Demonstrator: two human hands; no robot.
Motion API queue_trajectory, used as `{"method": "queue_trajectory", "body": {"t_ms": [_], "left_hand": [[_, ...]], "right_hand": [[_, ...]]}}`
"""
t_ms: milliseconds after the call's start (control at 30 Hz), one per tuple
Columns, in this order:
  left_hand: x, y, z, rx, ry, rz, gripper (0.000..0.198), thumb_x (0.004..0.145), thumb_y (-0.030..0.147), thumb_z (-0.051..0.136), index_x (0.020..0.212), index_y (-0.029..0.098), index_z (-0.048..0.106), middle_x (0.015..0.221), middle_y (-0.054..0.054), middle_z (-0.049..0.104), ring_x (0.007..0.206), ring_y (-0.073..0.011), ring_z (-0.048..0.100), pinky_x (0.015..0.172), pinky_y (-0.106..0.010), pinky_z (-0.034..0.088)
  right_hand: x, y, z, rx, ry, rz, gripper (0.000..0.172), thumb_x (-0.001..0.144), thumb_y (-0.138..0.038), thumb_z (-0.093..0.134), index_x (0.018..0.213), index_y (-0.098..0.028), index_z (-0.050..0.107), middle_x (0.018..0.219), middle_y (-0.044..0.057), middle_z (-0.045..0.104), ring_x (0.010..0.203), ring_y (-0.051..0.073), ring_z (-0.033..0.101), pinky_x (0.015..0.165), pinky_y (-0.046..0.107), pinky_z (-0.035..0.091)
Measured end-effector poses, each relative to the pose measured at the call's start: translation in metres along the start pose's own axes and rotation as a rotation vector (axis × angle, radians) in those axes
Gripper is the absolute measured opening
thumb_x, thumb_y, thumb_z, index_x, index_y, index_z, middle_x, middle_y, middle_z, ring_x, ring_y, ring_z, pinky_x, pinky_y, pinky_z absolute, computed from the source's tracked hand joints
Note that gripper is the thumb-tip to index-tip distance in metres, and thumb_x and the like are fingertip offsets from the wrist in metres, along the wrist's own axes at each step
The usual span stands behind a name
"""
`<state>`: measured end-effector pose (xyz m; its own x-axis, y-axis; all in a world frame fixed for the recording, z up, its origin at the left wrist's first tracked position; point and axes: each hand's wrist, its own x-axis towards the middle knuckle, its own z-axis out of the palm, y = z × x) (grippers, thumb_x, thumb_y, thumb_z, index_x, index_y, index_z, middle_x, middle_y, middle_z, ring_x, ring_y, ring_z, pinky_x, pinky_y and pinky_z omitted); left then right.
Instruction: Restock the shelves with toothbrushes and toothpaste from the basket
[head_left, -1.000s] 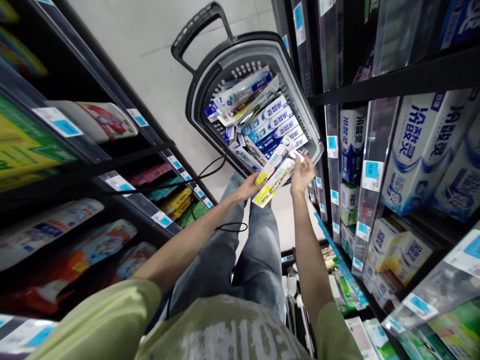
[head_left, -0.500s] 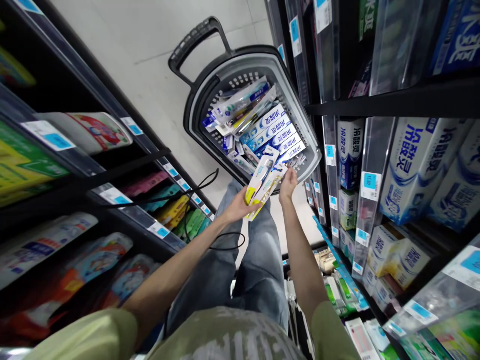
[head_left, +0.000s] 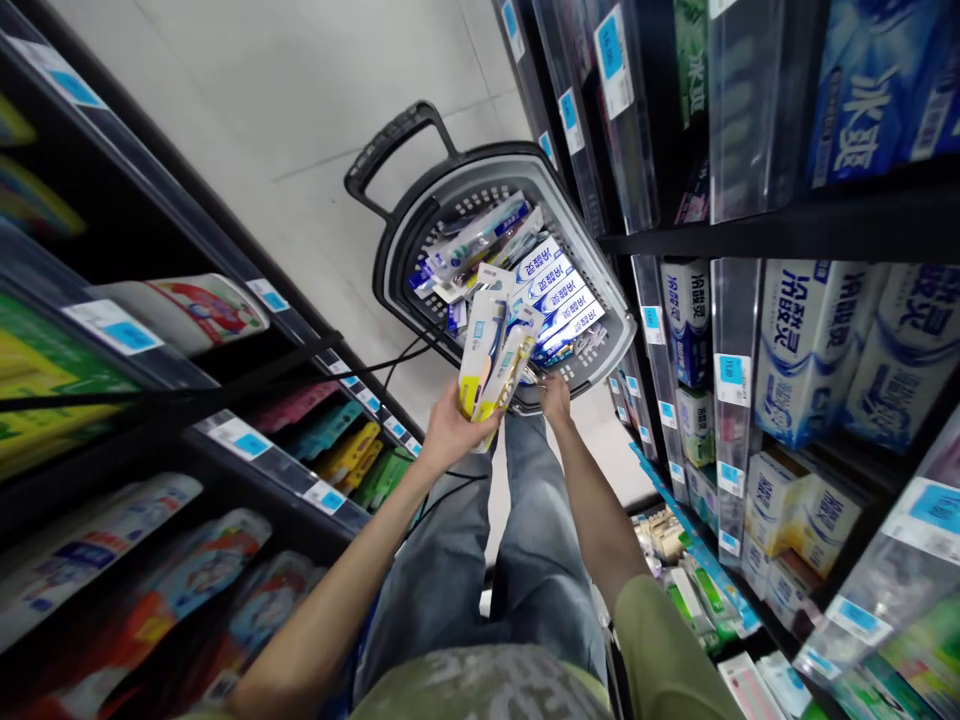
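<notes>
My left hand (head_left: 456, 430) is closed round the lower ends of several toothbrush packs (head_left: 484, 345), white and yellow with clear fronts, fanned out above the near-left part of a grey shopping basket (head_left: 621, 345). My right hand (head_left: 556, 398) is at the basket's near edge, fingers curled inward; what they grip, if anything, is hidden. In the basket, blue-and-white toothpaste boxes (head_left: 559, 300) lie side by side. More packaged toothbrushes (head_left: 480, 240) are heaped beyond and left of them.
The basket's black handle (head_left: 397, 140) sticks out at the far left over the pale floor (head_left: 315, 100). Shelves of toothpaste boxes (head_left: 810, 340) stand close on the right. Left shelves hold bagged goods (head_left: 202, 570). A black cord (head_left: 360, 372) crosses from the left toward the basket.
My left hand has moved left with the toothbrush packs, which are now more spread. My right hand has come away from them and moved lower left to the basket's near edge.
</notes>
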<state>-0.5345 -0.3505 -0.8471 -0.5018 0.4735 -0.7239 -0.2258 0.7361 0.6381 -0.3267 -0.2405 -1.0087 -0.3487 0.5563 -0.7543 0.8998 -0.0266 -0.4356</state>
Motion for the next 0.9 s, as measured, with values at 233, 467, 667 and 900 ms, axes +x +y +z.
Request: {"method": "queue_trajectory", "body": {"t_ms": [233,467,667,900], "left_hand": [[-0.010,0.036,-0.003,-0.102,0.026,0.056,0.057,0.065,0.043,0.084,0.109,0.018,0.057,0.100,-0.007,0.073,0.095,-0.0276,0.070,0.083,-0.038,0.058],[-0.076,0.093,-0.022,-0.092,-0.027,0.092,0.059,0.066,0.045,0.081,0.115,0.018,0.061,0.104,-0.007,0.076,0.095,-0.0292,0.072,0.084,-0.039,0.059],[-0.140,0.158,-0.041,-0.045,-0.083,0.237,0.045,0.066,0.037,0.079,0.105,0.020,0.063,0.094,-0.004,0.076,0.088,-0.0270,0.071,0.081,-0.038,0.058],[-0.193,0.239,-0.076,-0.234,-0.166,0.406,0.059,0.063,0.039,0.082,0.114,0.019,0.062,0.107,-0.008,0.077,0.098,-0.0280,0.073,0.091,-0.041,0.059]], "right_hand": [[-0.017,-0.016,-0.024,0.370,0.114,0.124,0.024,0.072,-0.019,0.065,0.090,-0.014,0.079,0.102,0.010,0.078,0.092,0.022,0.069,0.088,0.033,0.055],[-0.123,-0.077,-0.086,0.799,0.198,0.160,0.029,0.061,-0.031,0.068,0.083,-0.015,0.078,0.080,0.008,0.080,0.076,0.023,0.070,0.073,0.035,0.056],[-0.225,-0.148,-0.158,1.048,0.276,0.042,0.032,0.055,-0.029,0.075,0.085,-0.019,0.079,0.076,0.005,0.078,0.067,0.020,0.067,0.063,0.032,0.053],[-0.304,-0.226,-0.250,1.228,0.283,-0.210,0.034,0.057,-0.021,0.079,0.091,-0.026,0.074,0.099,0.005,0.079,0.084,0.024,0.072,0.069,0.034,0.057]]}}
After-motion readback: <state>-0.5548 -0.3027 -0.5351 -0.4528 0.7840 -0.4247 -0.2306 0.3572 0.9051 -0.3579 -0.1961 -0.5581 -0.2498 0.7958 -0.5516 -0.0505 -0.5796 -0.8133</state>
